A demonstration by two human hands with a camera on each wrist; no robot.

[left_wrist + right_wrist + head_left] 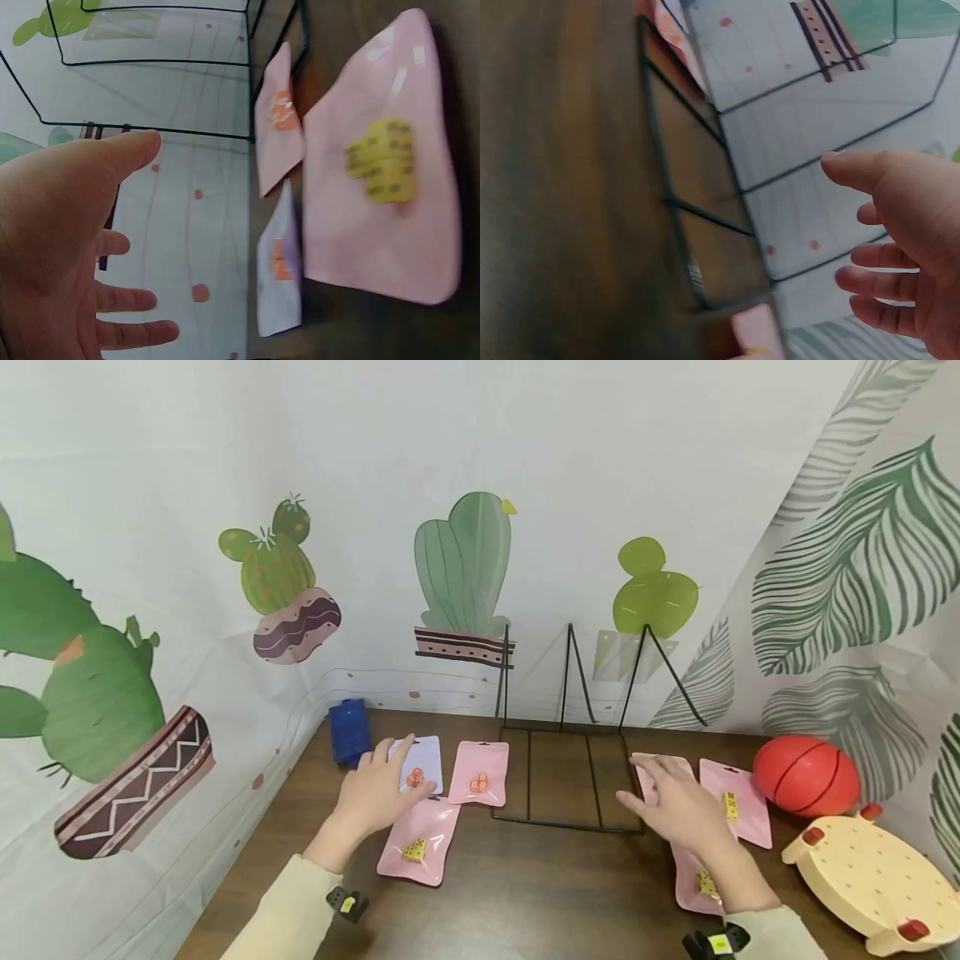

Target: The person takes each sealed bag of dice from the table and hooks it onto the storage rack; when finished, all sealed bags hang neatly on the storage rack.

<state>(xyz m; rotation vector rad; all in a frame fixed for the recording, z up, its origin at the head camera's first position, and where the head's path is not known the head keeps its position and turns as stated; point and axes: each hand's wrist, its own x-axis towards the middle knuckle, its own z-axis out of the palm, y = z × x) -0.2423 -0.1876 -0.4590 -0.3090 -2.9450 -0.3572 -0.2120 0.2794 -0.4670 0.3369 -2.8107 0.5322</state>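
Note:
My left hand (377, 789), fingers spread, is over a pale lilac pouch (427, 756) with orange dice in it. A pink pouch with yellow dice (420, 843) lies just below that hand, and a pink pouch with orange dice (480, 768) lies to its right. On the other side, my right hand (678, 806) hovers with loose fingers over pink pouches (693, 881), partly hiding them; yellow dice show in the lower one. Neither hand holds anything. Between the hands stands a black wire rack (528, 777) with upright dividers.
A blue plastic case (350, 732) sits at the back left of the brown table (525, 902). At the right are another pink pouch (750, 818), a red ball (806, 775) with black lines and a cream perforated tray (877, 877) with red knobs. Cactus-printed cloth hangs behind.

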